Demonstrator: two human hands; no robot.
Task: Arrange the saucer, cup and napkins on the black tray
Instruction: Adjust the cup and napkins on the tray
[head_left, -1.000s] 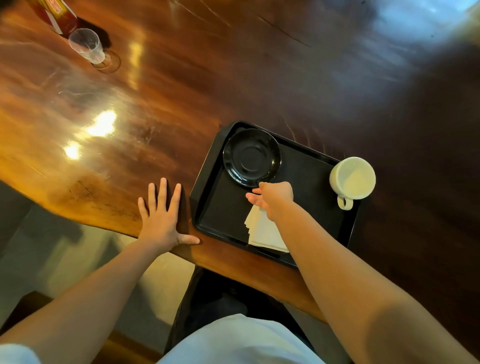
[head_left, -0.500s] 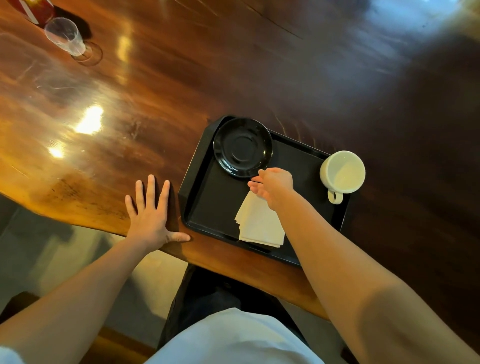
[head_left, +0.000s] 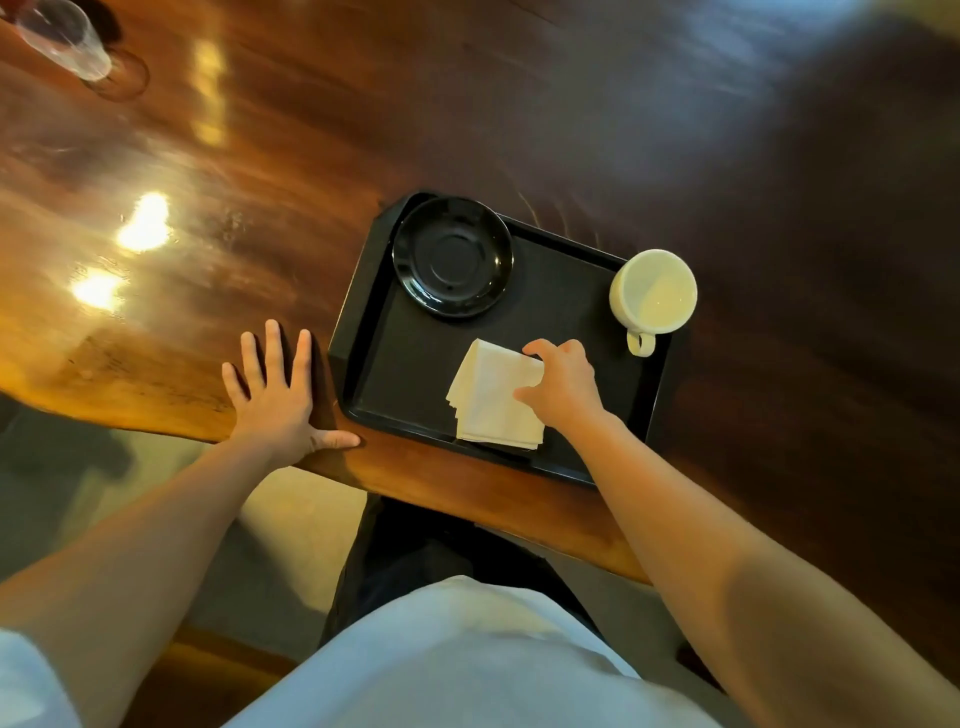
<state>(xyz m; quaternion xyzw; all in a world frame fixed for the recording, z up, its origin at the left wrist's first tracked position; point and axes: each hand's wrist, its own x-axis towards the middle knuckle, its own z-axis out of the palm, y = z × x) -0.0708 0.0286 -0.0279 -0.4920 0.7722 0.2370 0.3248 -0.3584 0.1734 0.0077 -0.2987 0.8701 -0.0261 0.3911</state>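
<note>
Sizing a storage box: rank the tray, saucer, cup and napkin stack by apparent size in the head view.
1. black tray
2. saucer
3. napkins, near the saucer's size and partly hidden by the right hand, so unsure
4. cup

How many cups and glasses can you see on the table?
2. A white ceramic cup with a handle sits at the black tray's far right corner. A clear drinking glass stands at the wooden table's far left, partly cut off.

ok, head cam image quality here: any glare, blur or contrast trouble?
Head view: bright lamp glare on the glossy wooden table at left; far right corner blurred and dark; black saucer barely separates from the black tray; white cup and napkins read clearly.
</note>
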